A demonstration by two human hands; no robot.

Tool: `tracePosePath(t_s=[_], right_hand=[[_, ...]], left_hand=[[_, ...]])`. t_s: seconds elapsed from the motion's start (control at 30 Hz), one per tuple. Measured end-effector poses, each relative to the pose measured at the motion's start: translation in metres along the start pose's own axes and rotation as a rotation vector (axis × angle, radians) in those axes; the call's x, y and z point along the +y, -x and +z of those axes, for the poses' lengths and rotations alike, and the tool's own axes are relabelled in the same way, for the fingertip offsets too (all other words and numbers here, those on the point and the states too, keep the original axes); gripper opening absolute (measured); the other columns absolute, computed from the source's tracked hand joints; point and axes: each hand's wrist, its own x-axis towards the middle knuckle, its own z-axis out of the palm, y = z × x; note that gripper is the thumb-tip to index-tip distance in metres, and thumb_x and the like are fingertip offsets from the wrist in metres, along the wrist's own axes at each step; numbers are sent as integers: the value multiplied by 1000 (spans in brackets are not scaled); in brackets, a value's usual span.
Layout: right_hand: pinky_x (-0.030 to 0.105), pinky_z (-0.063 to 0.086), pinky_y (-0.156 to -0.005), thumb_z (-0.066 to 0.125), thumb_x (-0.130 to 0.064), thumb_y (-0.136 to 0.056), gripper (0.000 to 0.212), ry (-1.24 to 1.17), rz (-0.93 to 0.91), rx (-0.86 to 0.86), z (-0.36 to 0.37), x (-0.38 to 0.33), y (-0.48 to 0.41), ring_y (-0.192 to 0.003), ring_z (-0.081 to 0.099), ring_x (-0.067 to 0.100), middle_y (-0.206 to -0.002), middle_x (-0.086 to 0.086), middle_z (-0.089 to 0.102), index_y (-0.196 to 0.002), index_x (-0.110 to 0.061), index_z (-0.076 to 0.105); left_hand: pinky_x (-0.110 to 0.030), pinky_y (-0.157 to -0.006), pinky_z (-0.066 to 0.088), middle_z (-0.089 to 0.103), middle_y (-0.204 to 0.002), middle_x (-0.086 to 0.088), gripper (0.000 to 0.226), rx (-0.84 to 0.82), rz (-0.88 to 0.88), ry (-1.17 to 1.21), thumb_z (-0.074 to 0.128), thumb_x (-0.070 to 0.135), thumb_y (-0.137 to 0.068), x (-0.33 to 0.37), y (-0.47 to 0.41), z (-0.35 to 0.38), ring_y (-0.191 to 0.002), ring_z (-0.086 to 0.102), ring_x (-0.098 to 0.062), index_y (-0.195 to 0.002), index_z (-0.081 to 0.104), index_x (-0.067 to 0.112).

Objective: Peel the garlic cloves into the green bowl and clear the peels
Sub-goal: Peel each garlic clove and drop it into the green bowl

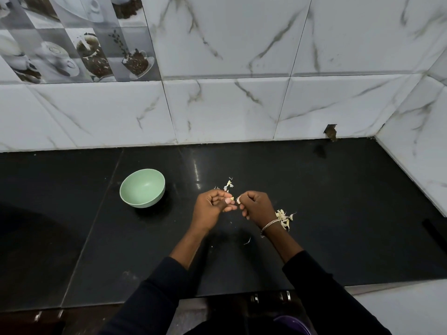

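Peeling a garlic clove (231,199) above the desk (338,189)
L hand (212,206) & R hand (254,204) fingers (227,209) clamped on it to strip skin; green bowl (142,188) waits left, peels (284,217) dropped right.

On the table (338,201) I see the bowl (142,188) left of my left hand (212,209); peel scraps (228,184) lie behind both hands, a peel pile (284,217) right of my right hand (254,205).

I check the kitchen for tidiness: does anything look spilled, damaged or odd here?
Yes. Garlic peels lie scattered on the black counter beside the right hand. A wall tile has a broken hole near the back right corner.
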Motion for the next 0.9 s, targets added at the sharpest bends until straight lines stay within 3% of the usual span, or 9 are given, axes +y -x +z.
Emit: tracePosePath(t_s=[0.17,0.3,0.43,0.57,0.7,0.9], right_hand=[[24,45,-43,58,-19,-98,35,152,-7,17,-2,11,-3,-45,58,11,-58,6,64,-65,-8,64],[25,55,-52,69,-5,-90,8,36,-24,-1,0,14,-4,-55,64,11,-67,6,69,-83,-7,72],[29,56,-57,66,-3,-93,8,-60,-45,-72,2,9,-1,-62,64,16,-78,16,74,-92,0,74],[26,57,-56,65,2,-92,10,-37,-51,-47,1,8,-2,-55,63,12,-70,7,73,-87,-2,73],[26,57,-56,63,2,-91,13,-7,-52,-42,0,9,-3,-54,63,13,-66,5,72,-83,-3,72],[21,54,-54,64,0,-92,12,59,-85,-23,0,7,-3,-53,64,9,-65,6,70,-85,-6,71]], left_hand=[[-23,-73,60,77,-85,-13,12,61,3,-47,66,-6,-91,1,-3,-3,-82,77,-26,-99,74,-2],[-26,-76,60,78,-83,-7,13,118,33,-191,71,-2,-88,-1,-3,0,-80,77,-20,-96,77,6],[-18,-71,57,75,-78,7,13,170,150,-478,75,5,-85,-3,-1,5,-73,71,-3,-93,79,15],[-18,-68,55,74,-78,9,13,152,190,-590,74,8,-86,-3,0,6,-72,68,0,-93,78,17],[-15,-64,53,74,-76,9,12,122,169,-597,73,9,-87,0,1,8,-69,68,1,-93,79,17],[-11,-63,52,73,-72,1,9,118,55,-366,71,-3,-88,8,3,11,-61,69,1,-95,75,1]])
